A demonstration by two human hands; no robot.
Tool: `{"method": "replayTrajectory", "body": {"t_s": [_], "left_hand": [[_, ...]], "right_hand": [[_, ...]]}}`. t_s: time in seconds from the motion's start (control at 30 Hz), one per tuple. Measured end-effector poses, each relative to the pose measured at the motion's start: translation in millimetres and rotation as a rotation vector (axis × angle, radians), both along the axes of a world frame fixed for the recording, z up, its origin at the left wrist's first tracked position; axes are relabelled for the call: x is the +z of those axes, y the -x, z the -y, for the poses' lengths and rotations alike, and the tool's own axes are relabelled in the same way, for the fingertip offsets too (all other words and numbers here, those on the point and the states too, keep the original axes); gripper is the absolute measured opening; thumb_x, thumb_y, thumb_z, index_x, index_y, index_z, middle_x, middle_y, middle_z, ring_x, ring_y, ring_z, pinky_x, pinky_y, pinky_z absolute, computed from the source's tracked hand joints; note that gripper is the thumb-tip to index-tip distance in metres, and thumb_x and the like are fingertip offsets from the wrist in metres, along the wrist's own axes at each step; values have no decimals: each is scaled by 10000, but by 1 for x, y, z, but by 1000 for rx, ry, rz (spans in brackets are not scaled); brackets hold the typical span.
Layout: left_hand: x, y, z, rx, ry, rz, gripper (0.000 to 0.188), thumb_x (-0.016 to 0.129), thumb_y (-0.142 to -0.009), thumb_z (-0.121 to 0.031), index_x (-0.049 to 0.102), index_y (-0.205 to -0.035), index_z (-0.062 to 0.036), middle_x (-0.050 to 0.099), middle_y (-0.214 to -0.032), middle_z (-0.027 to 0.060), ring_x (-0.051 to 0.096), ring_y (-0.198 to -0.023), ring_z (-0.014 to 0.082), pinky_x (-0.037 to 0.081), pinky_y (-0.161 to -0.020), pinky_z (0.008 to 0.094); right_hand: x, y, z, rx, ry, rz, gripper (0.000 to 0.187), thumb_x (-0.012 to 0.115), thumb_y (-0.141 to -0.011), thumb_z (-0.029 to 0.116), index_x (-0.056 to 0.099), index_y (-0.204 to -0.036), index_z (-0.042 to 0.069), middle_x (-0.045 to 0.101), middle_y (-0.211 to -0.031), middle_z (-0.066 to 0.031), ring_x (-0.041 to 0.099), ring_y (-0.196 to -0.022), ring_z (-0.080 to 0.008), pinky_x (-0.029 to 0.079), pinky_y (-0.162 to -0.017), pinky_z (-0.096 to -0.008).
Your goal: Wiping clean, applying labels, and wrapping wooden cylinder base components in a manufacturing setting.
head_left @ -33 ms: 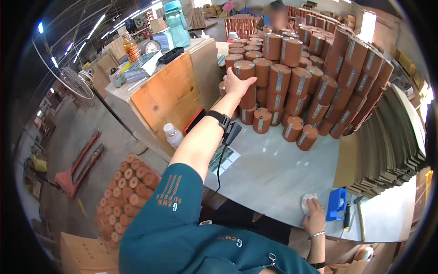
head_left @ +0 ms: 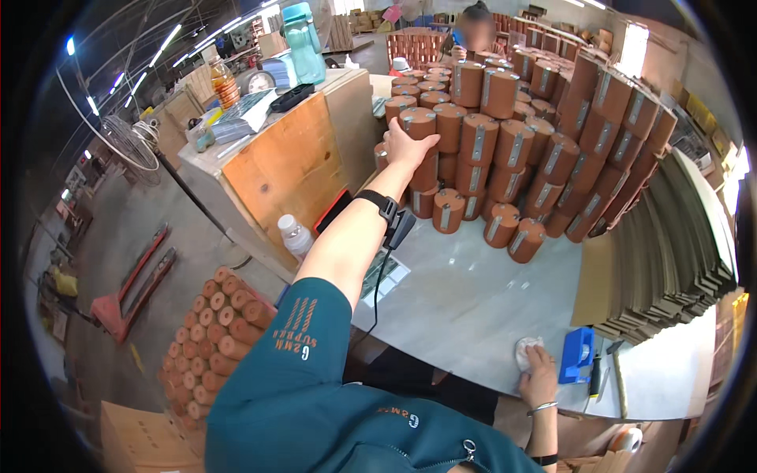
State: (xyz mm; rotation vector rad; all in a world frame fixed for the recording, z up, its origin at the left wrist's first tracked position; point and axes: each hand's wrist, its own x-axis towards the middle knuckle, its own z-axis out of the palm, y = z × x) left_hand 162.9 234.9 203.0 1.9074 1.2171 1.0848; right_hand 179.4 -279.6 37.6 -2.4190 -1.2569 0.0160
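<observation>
Here, at a pale worktable (head_left: 473, 315) in a crowded workshop, my left hand (head_left: 406, 146) stretches out and closes loosely over the top of a brown cylinder (head_left: 419, 150) at the near left corner of the cylinder stack (head_left: 520, 134); fingers curl round its rim, thumb spread on the near side. It stands upright on another roll, touching its neighbours. My right hand (head_left: 538, 370) rests on the table's near edge, pressing down on a small white cloth (head_left: 527, 348), just beside a blue tape dispenser (head_left: 577, 356).

The cylinder looks like a stiff tube with a pale label strip down its side; I judge it rigid, fairly light and dry rather than slick, best taken round the upper wall with the whole hand so the rolls below are not toppled. Its weight I cannot tell for sure, as nothing shows whether it is hollow or filled.

Much is hidden: my fingertips lie behind the cylinder, so how firm the hold is stays unclear. The stack's far rows blur together, a stack of flat cardboard sheets (head_left: 670, 260) is cut by the frame's rim, and my palm mostly covers the cloth. A black wrist device (head_left: 392, 214) with a trailing cable sits on my left forearm.
</observation>
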Motion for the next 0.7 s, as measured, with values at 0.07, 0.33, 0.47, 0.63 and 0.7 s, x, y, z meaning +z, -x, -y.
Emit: {"method": "replayTrajectory", "body": {"t_s": [0.07,0.33,0.47,0.63,0.7], "left_hand": [[-22,-6,-26,24,-75,84,1071,894,-615,-426,347,-1435,-6,502,-1346,246,500,-1254,385,408,-1068,455],[-14,63,64,-293,-290,310,746,881,-688,-273,511,-1287,-29,648,-1202,189,634,-1128,284,508,-955,407],[-86,129,151,-717,-14,351,850,907,-653,-271,471,-1352,-62,610,-1256,130,609,-1152,232,492,-986,389],[-171,171,231,-794,103,134,885,887,-651,-252,444,-1387,-40,614,-1229,186,610,-1156,328,485,-988,403],[-175,174,241,-783,63,130,857,880,-634,-243,469,-1352,-19,624,-1172,198,621,-1102,352,494,-949,408]], "right_hand": [[7,4,-6,12,-16,-18,562,619,-658,-18,612,-1219,24,581,-1248,-217,541,-1147,-418,436,-1018,-473],[22,16,8,-27,-13,-167,535,713,-678,14,631,-1205,58,565,-1280,-212,538,-1161,-421,450,-1007,-461],[-10,-2,11,-23,-25,26,477,718,-699,40,630,-1168,49,557,-1300,-226,523,-1182,-437,443,-1006,-461],[-39,-22,-17,-65,-221,69,251,619,-848,108,638,-1060,-23,634,-1027,-238,591,-976,-439,478,-870,-469],[13,-7,-62,16,-262,-188,218,641,-863,119,674,-1048,9,661,-962,-186,639,-909,-376,498,-778,-401]]}}
